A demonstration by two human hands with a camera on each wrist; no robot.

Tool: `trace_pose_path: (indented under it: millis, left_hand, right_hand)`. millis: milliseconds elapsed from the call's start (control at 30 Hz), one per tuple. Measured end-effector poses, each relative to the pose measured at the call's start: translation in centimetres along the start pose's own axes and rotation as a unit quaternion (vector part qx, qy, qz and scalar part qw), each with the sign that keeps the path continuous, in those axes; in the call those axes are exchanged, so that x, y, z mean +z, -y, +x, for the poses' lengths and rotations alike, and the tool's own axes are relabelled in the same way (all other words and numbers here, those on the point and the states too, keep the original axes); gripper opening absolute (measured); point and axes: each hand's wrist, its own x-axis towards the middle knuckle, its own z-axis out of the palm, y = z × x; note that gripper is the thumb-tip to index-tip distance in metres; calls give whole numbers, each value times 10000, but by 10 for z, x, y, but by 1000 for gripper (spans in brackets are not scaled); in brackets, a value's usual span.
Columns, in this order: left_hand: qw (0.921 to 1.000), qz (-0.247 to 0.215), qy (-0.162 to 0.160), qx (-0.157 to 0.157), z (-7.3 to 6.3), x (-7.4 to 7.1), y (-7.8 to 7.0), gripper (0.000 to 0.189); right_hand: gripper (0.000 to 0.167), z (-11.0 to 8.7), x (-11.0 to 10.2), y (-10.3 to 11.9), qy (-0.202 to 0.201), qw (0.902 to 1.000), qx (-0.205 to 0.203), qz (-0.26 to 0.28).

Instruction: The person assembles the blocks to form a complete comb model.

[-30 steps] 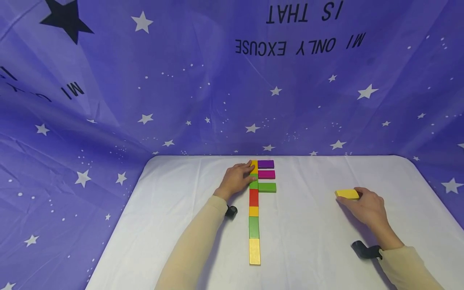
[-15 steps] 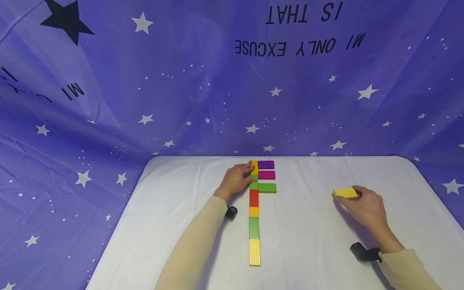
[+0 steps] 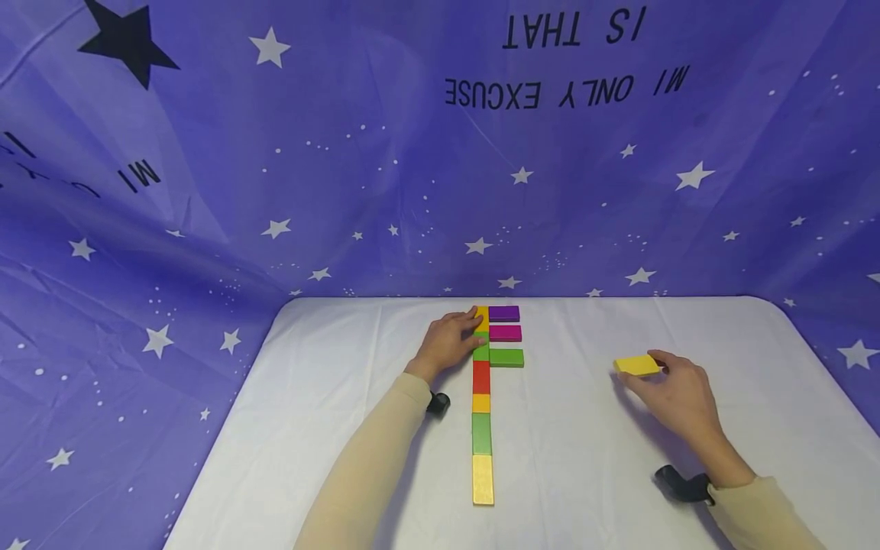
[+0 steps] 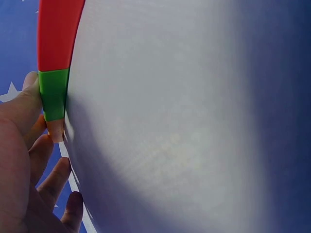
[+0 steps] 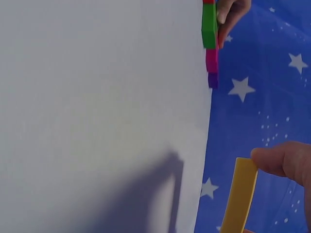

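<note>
In the head view, a single-file row of flat blocks runs up the table. My left hand (image 3: 443, 345) rests on its far end, fingertips on the yellow block (image 3: 483, 316) and thumb on the green block (image 3: 481, 351). Its outer fingers spread loosely beside the row in the left wrist view. A purple block (image 3: 504, 313), a magenta block (image 3: 505, 333) and a second green block (image 3: 506, 357) stick out to the right of the row. My right hand (image 3: 681, 393) pinches a loose yellow block (image 3: 637, 366) between thumb and fingers, above the table, well right of these.
Nearer me the row continues with a red block (image 3: 481, 376), a small orange-yellow block (image 3: 481, 402), a pale green block (image 3: 481, 433) and a gold block (image 3: 483, 480). White cloth covers the table (image 3: 571, 458). A purple star-patterned curtain (image 3: 385, 191) stands behind it.
My right hand has moved left, carrying the yellow block closer to the row. The left hand has stayed in place on the row's far end.
</note>
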Motion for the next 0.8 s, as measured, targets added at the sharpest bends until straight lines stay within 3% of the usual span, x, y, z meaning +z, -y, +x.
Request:
trace_pose_path:
  millis: [333,800]
  left_hand:
    - [10000,-29,42,-60,0,0,0,55]
    - [10000,39,-81,-1,3,4,3,55]
  right_hand:
    - [68,-7,10,17,-141,9992,-379,1]
    - [67,-16,32,48,-45,9978,-660,25]
